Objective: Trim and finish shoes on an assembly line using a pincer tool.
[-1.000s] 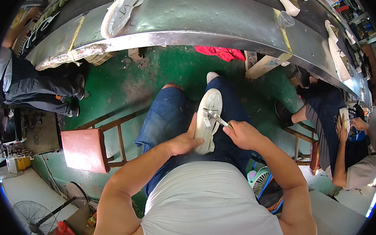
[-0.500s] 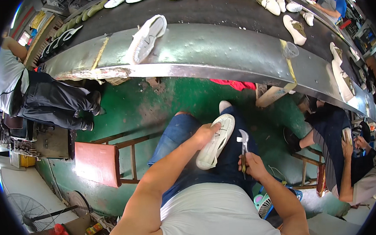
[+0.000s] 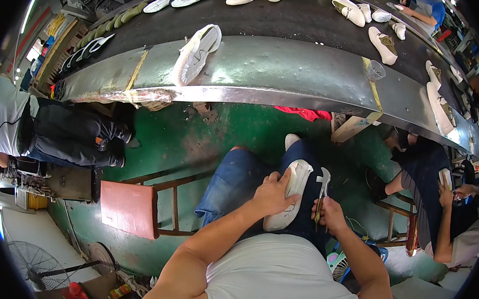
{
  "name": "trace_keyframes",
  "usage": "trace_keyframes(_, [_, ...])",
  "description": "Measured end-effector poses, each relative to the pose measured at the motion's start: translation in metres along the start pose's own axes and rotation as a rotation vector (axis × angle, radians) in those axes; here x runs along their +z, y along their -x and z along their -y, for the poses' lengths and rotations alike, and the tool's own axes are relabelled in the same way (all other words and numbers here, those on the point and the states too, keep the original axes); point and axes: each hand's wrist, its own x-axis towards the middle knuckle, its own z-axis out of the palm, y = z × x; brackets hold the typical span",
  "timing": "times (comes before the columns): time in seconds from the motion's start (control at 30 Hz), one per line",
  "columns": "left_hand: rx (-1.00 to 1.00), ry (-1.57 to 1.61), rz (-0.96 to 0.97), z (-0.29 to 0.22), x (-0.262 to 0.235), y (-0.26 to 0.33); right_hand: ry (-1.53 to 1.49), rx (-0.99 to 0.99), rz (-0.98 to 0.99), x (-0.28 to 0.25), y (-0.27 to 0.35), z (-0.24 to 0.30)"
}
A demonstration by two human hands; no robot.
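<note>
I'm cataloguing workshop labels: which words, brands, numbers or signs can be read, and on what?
None can be read.
Shoe in the left hand: no legible text.
Metal tool in the right hand: no legible text.
Small yellow-and-red item, lower left: any print is too small to read.

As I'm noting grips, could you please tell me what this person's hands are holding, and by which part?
The left hand holds a shoe near its middle, from the left; the right hand holds a tool by its handle.

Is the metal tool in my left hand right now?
No, your right hand grips the metal tool, while your left hand is on a pale shoe.
</note>
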Motion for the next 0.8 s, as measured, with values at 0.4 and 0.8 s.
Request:
trace_keyframes(0.4, [-0.075, 0.875, 0.081, 0.063, 0.034, 0.003, 1.149, -0.311, 0.088, 0.032, 0.040, 0.042])
trace_keyframes(0.8, [-0.011, 0.694, 0.070, 0.050, 0.050, 0.024, 1.643, -0.625, 0.229, 0.038, 0.044, 0.089])
